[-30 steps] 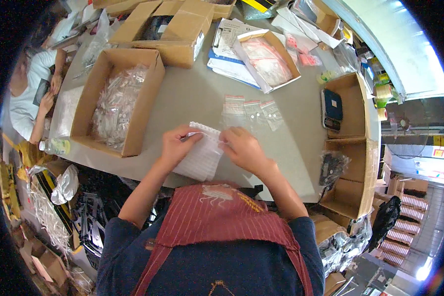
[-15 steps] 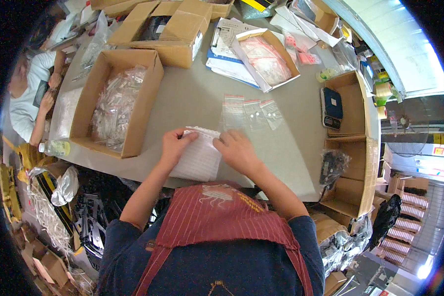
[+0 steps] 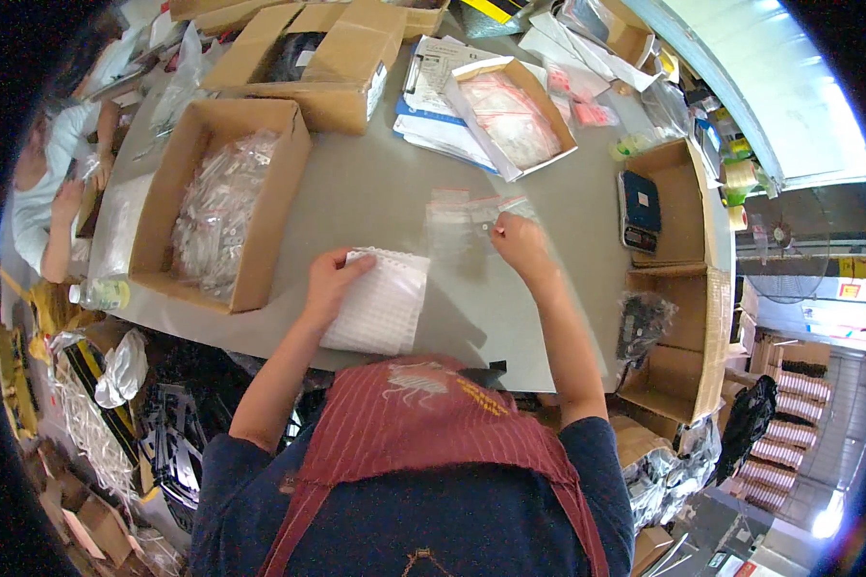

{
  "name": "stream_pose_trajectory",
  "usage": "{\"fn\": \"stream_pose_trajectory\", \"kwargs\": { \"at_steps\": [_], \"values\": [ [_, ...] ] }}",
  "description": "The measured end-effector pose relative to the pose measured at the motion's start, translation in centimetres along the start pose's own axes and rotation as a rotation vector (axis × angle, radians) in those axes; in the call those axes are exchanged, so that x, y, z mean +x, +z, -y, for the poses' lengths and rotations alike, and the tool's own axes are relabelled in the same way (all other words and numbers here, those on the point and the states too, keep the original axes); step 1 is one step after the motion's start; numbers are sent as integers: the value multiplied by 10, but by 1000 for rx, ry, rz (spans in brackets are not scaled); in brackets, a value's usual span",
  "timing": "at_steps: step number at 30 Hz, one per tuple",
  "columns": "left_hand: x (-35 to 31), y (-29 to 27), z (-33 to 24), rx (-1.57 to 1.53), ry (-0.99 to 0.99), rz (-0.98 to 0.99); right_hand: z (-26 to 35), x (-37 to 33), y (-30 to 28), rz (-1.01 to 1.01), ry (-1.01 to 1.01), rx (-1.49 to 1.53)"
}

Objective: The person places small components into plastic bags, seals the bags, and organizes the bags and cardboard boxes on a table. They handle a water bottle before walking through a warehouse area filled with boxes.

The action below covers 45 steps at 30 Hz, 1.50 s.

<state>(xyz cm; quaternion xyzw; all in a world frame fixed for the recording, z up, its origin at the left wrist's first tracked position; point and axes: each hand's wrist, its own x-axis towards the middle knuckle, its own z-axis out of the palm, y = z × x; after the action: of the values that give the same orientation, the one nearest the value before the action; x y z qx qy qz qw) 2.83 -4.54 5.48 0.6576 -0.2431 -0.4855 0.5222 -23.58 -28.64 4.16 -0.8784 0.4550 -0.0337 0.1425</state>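
Our left hand grips the far left corner of a white sheet, thumb on top, and the sheet lies at the near edge of the grey table, right in front of our red apron. Our right hand is farther out and to the right, its fingers curled over the small clear bags; we cannot tell whether it has hold of one. The bags lie flat beyond the sheet and a little to its right.

To the left we have an open cardboard box with many clear packets in it, and a bottle near its left corner. At the far side, a shallow white box of bags rests partly over some papers. On the right we see a dark scale beside another open box. Another person sits at the far left.
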Motion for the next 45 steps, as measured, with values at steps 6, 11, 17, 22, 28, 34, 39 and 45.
{"fn": "stream_pose_trajectory", "kwargs": {
  "at_steps": [6, 11, 17, 22, 28, 34, 39, 45],
  "values": [
    [-3, 2, 5, -46, -5, -15, -52, 8, -25, -77, 98, 30],
    [-5, 5, -6, 36, -32, -39, -79, 3, -30, -83, 125, 323],
    [-2, -2, 4, -33, -14, 9, -62, 2, -9, -99, 9, 88],
    [-11, 3, -8, -132, -6, 5, -25, 2, -44, 10, 198, -310],
    [-3, 2, 17, -4, 33, 23, 77, -23, -45, 119, -237, 365],
    [-12, 8, 5, 174, 369, 74, 118, -31, -36, 265, -454, 438],
    [-12, 5, 1, 340, 665, 102, 112, -29, -33, 142, -388, 495],
    [-16, 11, -10, 415, 873, 144, 105, -27, -42, 212, -503, 589]
  ]
}}
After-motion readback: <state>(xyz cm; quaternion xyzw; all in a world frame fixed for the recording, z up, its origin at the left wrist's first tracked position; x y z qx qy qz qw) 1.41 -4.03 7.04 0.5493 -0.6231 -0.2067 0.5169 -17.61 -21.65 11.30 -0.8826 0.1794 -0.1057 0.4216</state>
